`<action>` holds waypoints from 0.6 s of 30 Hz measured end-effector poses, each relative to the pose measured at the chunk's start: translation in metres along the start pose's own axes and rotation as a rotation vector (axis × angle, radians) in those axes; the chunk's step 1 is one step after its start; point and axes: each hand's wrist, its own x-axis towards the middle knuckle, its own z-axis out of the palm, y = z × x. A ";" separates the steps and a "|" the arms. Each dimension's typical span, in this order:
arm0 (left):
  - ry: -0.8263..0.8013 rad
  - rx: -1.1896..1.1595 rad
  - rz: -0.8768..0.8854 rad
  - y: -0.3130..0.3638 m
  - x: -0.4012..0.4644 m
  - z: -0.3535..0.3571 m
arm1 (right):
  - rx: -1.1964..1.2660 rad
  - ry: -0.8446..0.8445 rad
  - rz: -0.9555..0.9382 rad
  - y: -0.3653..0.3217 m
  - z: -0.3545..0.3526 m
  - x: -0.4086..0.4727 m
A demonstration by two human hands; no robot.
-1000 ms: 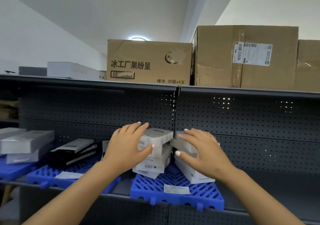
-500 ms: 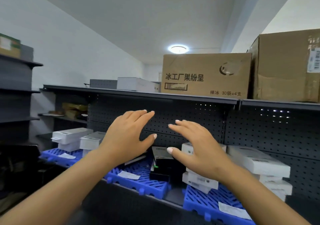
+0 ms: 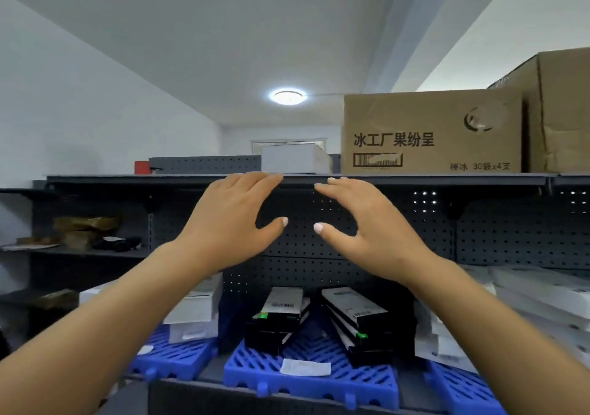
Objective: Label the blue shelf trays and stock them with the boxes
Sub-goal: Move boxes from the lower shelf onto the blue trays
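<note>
The person is holding both hands up in front of the dark pegboard back wall (image 3: 319, 274), and there is free air all around them. The left hand (image 3: 230, 223) is spreading wide with the fingers curved and is gripping nothing; the right hand (image 3: 370, 226) is doing the same, with its thumb pointing toward the other thumb and a small gap staying between the two. The fingertips of both are reaching up to the front edge of the top shelf (image 3: 415, 180), but I cannot tell if they are touching it. Below the hands, the lower shelf is carrying the blue trays side by side. The middle blue tray (image 3: 319, 382) is lying with its front lip just at the shelf edge, and a small white label (image 3: 305, 367) is sitting on its front part. In it two stacks of black boxes (image 3: 357, 315) are leaning apart from each other, so an open wedge of blue is showing between them. The left blue tray (image 3: 178, 360) is holding white boxes (image 3: 194, 312), partly hidden behind the left forearm. On the right, more white boxes (image 3: 539, 296) are piling over another blue tray (image 3: 463, 389). On the top shelf a big cardboard carton (image 3: 431, 127) is standing near the edge.
</note>
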 end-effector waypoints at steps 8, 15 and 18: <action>0.008 -0.068 0.031 -0.059 0.032 0.025 | -0.077 0.070 0.131 -0.006 0.016 0.046; -0.007 -0.140 -0.005 -0.060 0.065 0.037 | -0.070 -0.012 0.290 0.013 0.017 0.072; -0.026 -0.172 -0.036 -0.058 0.078 0.041 | -0.062 -0.029 0.322 0.017 0.016 0.084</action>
